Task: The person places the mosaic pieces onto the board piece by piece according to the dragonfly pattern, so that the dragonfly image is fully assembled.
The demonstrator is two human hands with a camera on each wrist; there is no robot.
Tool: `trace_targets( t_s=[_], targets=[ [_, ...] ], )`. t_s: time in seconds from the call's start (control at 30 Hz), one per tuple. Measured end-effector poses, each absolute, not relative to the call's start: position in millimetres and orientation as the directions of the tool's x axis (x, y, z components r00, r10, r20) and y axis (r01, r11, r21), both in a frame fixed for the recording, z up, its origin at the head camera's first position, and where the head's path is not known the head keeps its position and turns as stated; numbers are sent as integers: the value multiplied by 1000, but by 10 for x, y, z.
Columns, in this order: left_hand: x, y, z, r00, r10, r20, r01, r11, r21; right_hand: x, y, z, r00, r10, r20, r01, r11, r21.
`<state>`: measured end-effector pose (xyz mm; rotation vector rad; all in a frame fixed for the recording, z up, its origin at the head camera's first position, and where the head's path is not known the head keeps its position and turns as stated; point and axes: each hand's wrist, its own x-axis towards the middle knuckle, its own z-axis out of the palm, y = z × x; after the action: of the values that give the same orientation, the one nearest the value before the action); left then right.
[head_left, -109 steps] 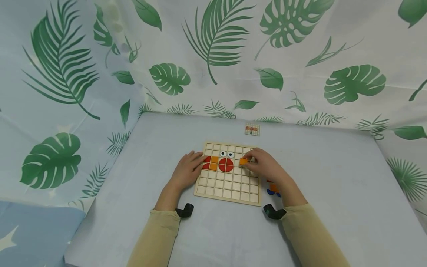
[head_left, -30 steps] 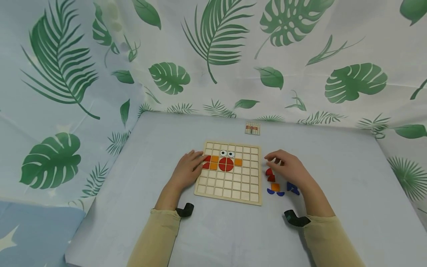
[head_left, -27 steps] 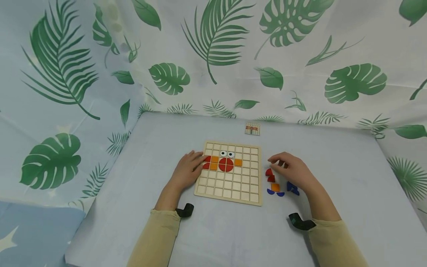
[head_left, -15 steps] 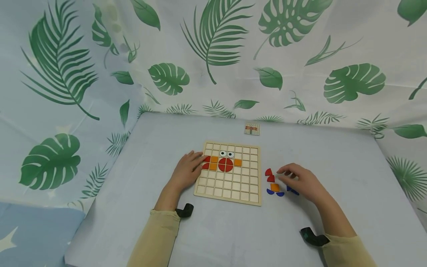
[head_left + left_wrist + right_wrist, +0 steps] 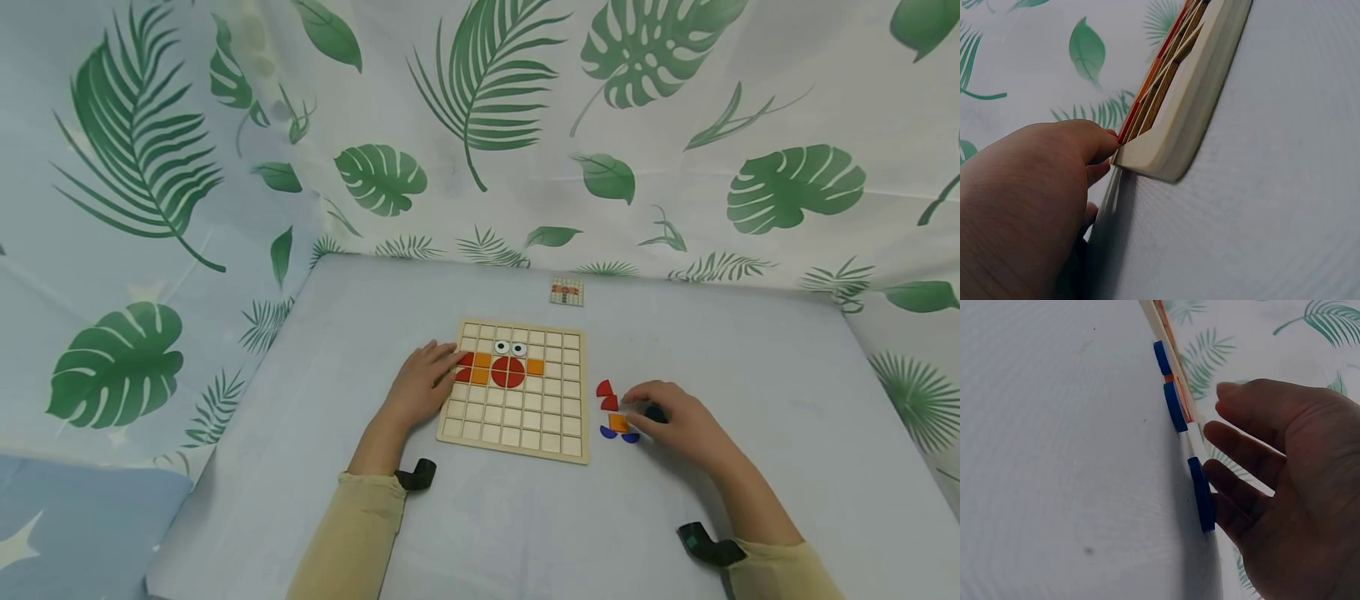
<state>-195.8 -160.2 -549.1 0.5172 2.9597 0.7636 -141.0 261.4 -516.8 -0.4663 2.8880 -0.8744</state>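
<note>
A wooden grid board (image 5: pixel 513 450) lies mid-table, with two eye tiles (image 5: pixel 510 347), a red disc of quarter pieces (image 5: pixel 507 372) and orange squares (image 5: pixel 536 367) set in it. My left hand (image 5: pixel 420 383) rests at the board's left edge, its fingertips touching the rim beside the red tiles (image 5: pixel 1129 124). Right of the board, my right hand (image 5: pixel 678 421) hovers with nothing in it, fingers loosely bent. Below its fingers are blue pieces (image 5: pixel 1202 497), partly hidden in the head view. Close by lie two red quarter pieces (image 5: pixel 608 396), an orange square (image 5: pixel 618 422) and blue half-rounds (image 5: pixel 608 432).
Behind the board sits a small patterned card (image 5: pixel 567 292) showing a grid picture. Leaf-print cloth (image 5: pixel 480 167) hangs behind and to the left of the pale table (image 5: pixel 517 533). Each wrist carries a black camera mount (image 5: pixel 708 546).
My right hand has set an orange square right of the red disc, let go and drawn back to the right, lowering over the loose pieces. My left hand has stayed put.
</note>
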Motion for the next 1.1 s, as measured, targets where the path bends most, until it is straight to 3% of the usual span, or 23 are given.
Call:
trace_targets(
  t_s=[0.37,1.1],
  targets=[
    [-1962,-1594,-5494,-943,327,62,314,813,490,-1415,2674,-5343,-904,-401,148,-415,740,-529],
    [-1973,-1606,-5506,-948,316,39,294,822,488,-1444,2623,-5403,-892,-419,168,-444,747,-495]
  ],
)
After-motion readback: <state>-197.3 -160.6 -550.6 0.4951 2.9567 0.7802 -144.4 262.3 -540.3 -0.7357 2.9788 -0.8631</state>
